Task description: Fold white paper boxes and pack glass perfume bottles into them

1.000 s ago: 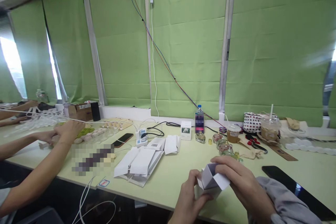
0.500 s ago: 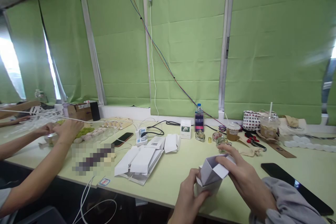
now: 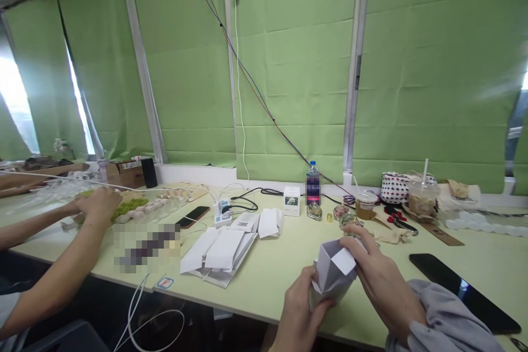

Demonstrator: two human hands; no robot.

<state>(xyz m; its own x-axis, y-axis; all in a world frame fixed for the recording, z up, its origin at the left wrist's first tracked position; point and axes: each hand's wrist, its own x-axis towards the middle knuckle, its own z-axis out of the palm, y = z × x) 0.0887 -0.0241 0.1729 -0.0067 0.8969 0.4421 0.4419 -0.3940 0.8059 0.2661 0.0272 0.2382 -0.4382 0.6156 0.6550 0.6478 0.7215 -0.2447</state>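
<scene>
Between my two hands is a small white cardboard box [image 3: 330,267], its top end open with flaps sticking out. My left hand [image 3: 300,302] is closed around its lower left side, thumb in front. Fingers of my right hand [image 3: 377,275] grip the upper right side by a flap. On the table to the left lies a pile of flat white folded boxes [image 3: 225,250], with another flat one [image 3: 270,224] beside it. Farther back stands a made-up white box [image 3: 291,202] with a flower picture.
Glass bottles [image 3: 314,212], a water bottle [image 3: 313,184] and drink cups [image 3: 365,204] stand at the back. A large black phone [image 3: 462,289] lies at right. A power strip [image 3: 223,213] and cables are mid-table. At left, a co-worker's hands [image 3: 97,206] work over a tray.
My hands and the box have shifted slightly, and the box is a little more upright. My right fingers have moved along its flap edge. The co-worker's hands have drawn together.
</scene>
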